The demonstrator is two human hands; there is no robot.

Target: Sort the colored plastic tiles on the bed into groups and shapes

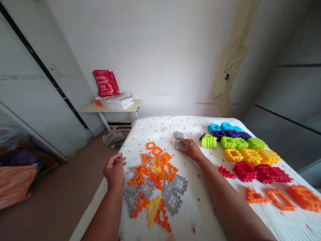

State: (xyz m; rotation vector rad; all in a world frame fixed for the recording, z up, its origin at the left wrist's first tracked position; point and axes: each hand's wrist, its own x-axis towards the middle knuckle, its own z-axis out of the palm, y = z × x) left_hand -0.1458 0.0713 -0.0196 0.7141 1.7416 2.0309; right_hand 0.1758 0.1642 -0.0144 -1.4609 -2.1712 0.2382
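My right hand (191, 149) reaches over the bed with its fingers closed on the edge of a grey interlocking plastic tile (179, 145). Just beyond it lies another grey tile (179, 135). My left hand (114, 169) hovers by the bed's left edge, fingers loosely bent and apart, with nothing visible in them. Between my arms spreads a loose pile of orange tiles (163, 160), notched along their edges. Several grey tiles (173, 202) lie at its near and right sides. A yellow triangular piece (152, 209) rests at the near end.
Sorted stacks line the right side: blue (214, 128), purple (233, 133), green (228, 143), yellow (250, 156), red (244, 171) and orange (304, 197). A small table (87, 107) with a red bag (105, 83) and a white box (122, 103) stands against the wall.
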